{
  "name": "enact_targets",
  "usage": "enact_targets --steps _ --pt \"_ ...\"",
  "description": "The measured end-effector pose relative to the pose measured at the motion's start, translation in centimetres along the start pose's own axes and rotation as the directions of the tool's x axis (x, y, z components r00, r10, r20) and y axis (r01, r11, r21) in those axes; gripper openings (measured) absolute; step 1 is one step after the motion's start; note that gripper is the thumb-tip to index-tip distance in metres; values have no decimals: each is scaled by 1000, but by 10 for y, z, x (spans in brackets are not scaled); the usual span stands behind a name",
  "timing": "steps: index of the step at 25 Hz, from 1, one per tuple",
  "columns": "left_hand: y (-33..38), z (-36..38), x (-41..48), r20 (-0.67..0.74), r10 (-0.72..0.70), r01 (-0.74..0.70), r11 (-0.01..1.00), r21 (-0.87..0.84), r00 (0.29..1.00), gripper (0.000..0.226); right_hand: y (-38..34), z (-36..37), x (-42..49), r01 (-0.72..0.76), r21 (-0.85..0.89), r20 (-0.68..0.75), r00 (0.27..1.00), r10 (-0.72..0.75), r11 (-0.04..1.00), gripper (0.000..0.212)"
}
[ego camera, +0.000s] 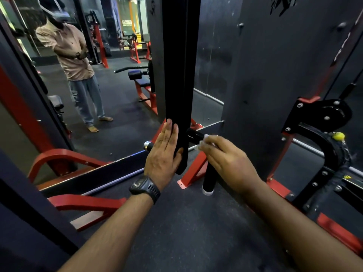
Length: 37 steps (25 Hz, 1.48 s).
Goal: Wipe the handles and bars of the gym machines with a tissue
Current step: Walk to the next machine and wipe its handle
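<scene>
A tall black upright bar (177,79) of a gym machine hangs in the middle of the view. My left hand (164,154), with a dark watch on its wrist, lies flat against the bar's lower end, fingers straight and thumb round the edge. My right hand (225,160) pinches a white tissue (205,139) and presses it on a short black handle (193,134) that sticks out just right of the bar. A black cylindrical grip (209,179) hangs below my right hand. Another chrome-tipped handle (147,146) shows left of my left hand.
A large mirror (110,91) on the left reflects a standing person, benches and red frames. Red machine feet (188,177) sit on the dark rubber floor (176,222). At right stands a black pulley bracket (322,118) with a cable and a yellow knob (338,136).
</scene>
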<state>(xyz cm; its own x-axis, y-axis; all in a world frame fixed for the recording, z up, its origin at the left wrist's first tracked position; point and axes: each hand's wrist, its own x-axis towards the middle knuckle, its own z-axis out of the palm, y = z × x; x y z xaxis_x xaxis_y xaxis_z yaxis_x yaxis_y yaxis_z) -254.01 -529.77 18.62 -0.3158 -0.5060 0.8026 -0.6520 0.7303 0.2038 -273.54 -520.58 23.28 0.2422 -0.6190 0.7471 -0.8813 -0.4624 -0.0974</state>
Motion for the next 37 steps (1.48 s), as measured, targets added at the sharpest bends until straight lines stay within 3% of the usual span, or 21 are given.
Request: enact_targets --steps 3,7,11,14,18,22,25,27,29,31,33,35,37 --pt "-2 2 3 -13 34 -34 999 -4 999 67 -7 -5 4 13 40 61 998 -16 999 18" --pt "0 9 3 -12 -13 12 997 -72 1000 64 4 -1 59 302 -114 329 910 -251 947 29" --pt "-1 15 6 6 12 -12 997 -78 1000 64 12 -8 35 211 -82 264 947 -183 974 36" --pt "1 18 9 12 -7 8 994 -105 1000 65 14 -4 53 185 -43 304 939 -164 982 26" --pt "-1 20 9 -2 -10 10 998 -68 1000 64 20 -10 22 93 21 121 988 -95 995 22" --pt "1 21 10 4 1 0 996 -91 1000 64 19 7 69 -178 152 197 969 147 972 12" --pt "2 21 10 5 -11 11 996 -89 1000 65 30 8 81 -430 373 256 899 355 822 10" --pt "2 20 8 3 -8 8 997 -76 1000 67 37 7 68 -563 549 339 826 451 618 8" --pt "1 19 8 1 -9 9 998 -62 1000 68 39 8 55 -639 657 435 754 492 400 8" --pt "0 18 6 9 -11 11 999 -39 1000 68 39 9 44 -642 723 455 721 522 256 9" --pt "-2 14 4 3 5 -5 1000 -17 1000 68 37 8 42 -633 747 454 709 539 204 10" --pt "-1 12 4 15 -1 1 1000 -8 1000 71 39 7 39 -643 725 446 710 545 245 9" --pt "-1 9 2 35 -32 32 999 6 999 77 39 11 24 -648 732 444 689 573 212 12"
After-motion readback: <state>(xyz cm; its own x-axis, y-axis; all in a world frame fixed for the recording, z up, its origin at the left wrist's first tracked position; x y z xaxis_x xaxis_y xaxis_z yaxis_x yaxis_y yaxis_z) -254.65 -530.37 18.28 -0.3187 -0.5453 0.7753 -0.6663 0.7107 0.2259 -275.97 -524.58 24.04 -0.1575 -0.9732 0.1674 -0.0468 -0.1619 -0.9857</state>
